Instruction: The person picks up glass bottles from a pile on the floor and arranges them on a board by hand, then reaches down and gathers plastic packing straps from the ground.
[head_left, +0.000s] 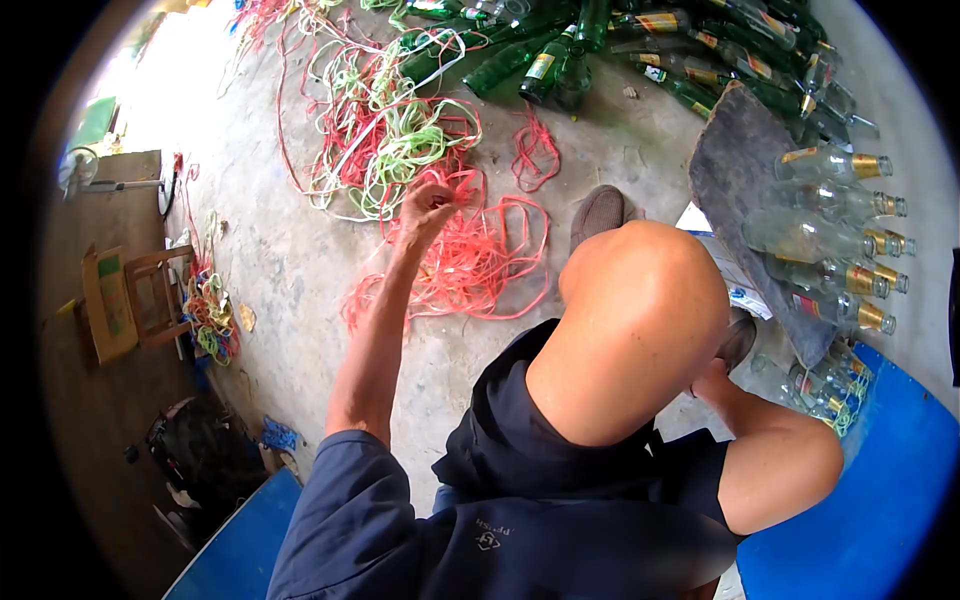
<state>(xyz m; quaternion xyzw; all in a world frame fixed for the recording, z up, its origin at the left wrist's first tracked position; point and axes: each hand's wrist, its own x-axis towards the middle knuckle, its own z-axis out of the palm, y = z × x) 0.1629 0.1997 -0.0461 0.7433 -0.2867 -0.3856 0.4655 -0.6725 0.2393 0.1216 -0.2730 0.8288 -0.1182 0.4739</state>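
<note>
My left hand (430, 208) is raised over a tangle of red plastic strips (465, 265) on the floor, its fingers curled together. It is next to the pile of pale green and red strips (385, 140); whether a strip is pinched in it is too small to tell. My right hand (712, 382) hangs low beside my knee, near my shoe, with its fingers hidden behind the leg. A small separate bundle of red strip (535, 150) lies to the right of the tangle.
Green bottles (545, 65) lie heaped at the top. Clear bottles (825, 205) stand at the right by a dark board (725, 160). A blue surface (865, 500) is at lower right. Cardboard (108, 305), a wooden frame (158, 295) and a black bag (205, 450) are at left.
</note>
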